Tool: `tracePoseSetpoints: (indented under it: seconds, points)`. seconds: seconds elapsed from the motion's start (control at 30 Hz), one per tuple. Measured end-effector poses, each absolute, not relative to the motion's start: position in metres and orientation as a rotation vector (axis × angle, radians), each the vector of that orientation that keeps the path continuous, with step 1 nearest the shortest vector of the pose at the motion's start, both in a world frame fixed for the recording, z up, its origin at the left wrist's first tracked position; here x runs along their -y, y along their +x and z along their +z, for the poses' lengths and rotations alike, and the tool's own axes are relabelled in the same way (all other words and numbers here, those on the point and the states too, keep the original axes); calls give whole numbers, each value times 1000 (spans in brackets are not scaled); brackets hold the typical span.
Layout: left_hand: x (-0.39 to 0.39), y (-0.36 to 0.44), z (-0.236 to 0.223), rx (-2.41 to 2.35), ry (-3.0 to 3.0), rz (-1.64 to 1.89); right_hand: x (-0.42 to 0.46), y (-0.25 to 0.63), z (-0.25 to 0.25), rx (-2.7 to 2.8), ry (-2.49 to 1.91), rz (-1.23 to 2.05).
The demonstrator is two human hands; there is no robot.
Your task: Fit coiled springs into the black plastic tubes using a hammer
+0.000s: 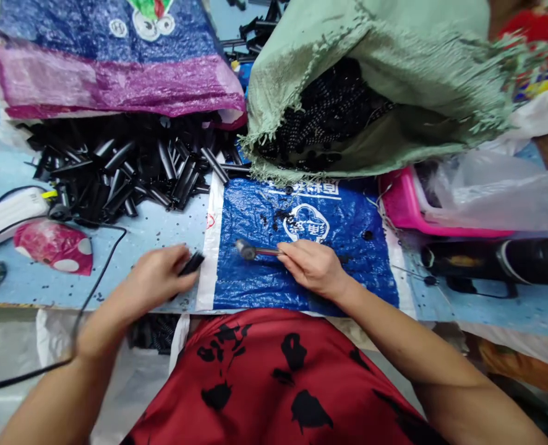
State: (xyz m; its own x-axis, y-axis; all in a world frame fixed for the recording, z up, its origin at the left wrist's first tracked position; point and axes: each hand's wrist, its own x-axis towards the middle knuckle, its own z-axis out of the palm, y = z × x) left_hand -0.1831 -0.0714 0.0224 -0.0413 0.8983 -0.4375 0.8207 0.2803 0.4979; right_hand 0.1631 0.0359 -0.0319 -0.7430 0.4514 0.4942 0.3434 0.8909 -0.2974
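Observation:
My left hand (158, 276) is closed around a short black plastic piece (192, 264) near the table's front edge. Between the thumb and fingers of my right hand (312, 267) is the end of a thin rod with a rounded dark grey head (247, 250). The rod points left, over a blue printed woven sheet (352, 247) spread on the table. Blur hides its exact kind. Beyond my left hand lies a heap of black plastic pieces (130, 170), many tube-like. They spill from under a blue and purple woven bag (116, 80).
A green woven sack (417, 68) lies open at the back, with dark beaded-looking parts inside. To the right are a pink tray (399, 204) and a black cylindrical bottle (496, 261). A black cable (102, 272) crosses the left side, near a pink dotted pouch (55, 244).

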Motion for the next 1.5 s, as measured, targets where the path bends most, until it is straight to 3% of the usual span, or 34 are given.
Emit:
tracePoseSetpoints:
  seconds: [0.1, 0.17, 0.37, 0.5, 0.63, 0.73, 0.9, 1.1, 1.23, 1.3, 1.5]
  points:
    - [98, -221, 38, -1531, 1465, -20, -48, 177, -41, 2525, -735, 198]
    - [93, -224, 39, -1480, 1500, 49, -55, 172, -42, 2559, -753, 219]
    - [-13, -163, 16, -2120, 2062, 560, -97, 143, -27, 2466, -809, 461]
    - [-86, -149, 4, -2214, 2315, 379, -164, 134, -15, 2109, -1154, 560]
    - [-117, -157, -3, -2215, 2426, 220, -232, 112, -8, 1980, -1547, 444]
    - [-111, -160, 0, -2245, 2369, 399, -259, 90, -11, 2105, -1739, 420]
    - [-57, -145, -3, -2252, 1876, 1006, -271, 83, -24, 2132, -1735, 395]
    - [-13, -131, -24, -2297, 1919, 522, -248, 132, -18, 1944, -1504, 441]
    - [-32, -131, -16, -2176, 1904, 226, -198, 162, -14, 1666, -1288, 822]
    - [-43, -128, -10, -2158, 1824, 250, -170, 166, -16, 1491, -1229, 1067]
    - [-40, -97, -2, -1613, 922, 1149, -116, 143, -19, 931, -1145, 1633]
